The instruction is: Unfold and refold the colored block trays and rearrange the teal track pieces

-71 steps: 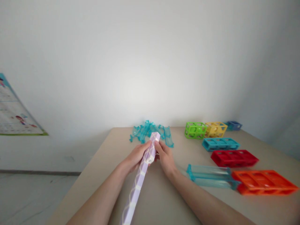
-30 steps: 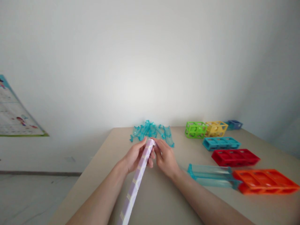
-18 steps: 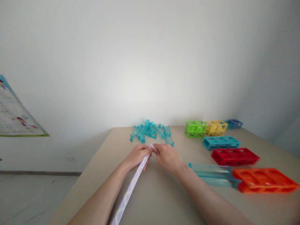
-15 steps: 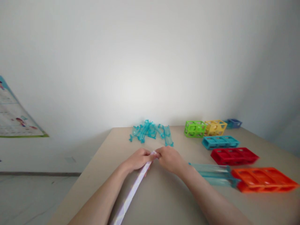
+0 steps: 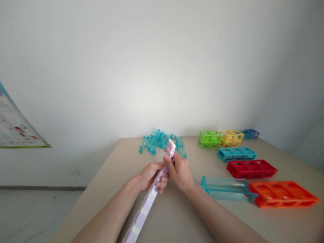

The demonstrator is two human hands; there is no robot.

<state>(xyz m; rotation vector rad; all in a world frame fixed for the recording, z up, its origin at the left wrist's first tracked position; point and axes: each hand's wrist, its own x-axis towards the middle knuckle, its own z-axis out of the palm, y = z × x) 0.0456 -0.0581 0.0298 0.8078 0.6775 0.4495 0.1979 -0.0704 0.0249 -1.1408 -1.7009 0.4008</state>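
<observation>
A long, narrow lilac bar (image 5: pixel 148 204) with pale cross bands runs slantwise from the bottom edge up to the middle of the view. My left hand (image 5: pixel 152 175) wraps its fingers round the bar below the upper end. Just above it, my right hand (image 5: pixel 179 168) grips the bar from the right, with the thumb along its face. The bar's whitish tip sticks out past both hands, and its lower end is out of view. What kind of thing the bar is, I cannot make out.
On the table (image 5: pixel 106 182), clear turquoise plastic pieces (image 5: pixel 158 140) lie heaped at the back. To the right are green (image 5: pixel 209 139), yellow (image 5: pixel 231 138), blue (image 5: pixel 236 154), red (image 5: pixel 251 168) and orange frames (image 5: pixel 285 193). A clear turquoise piece (image 5: pixel 225 188) adjoins the orange frame.
Both hands now sit lower along the bar, and its tip shows beyond them. The bar has turned, showing a broader banded face. My right hand has shifted from the tip to its side.
</observation>
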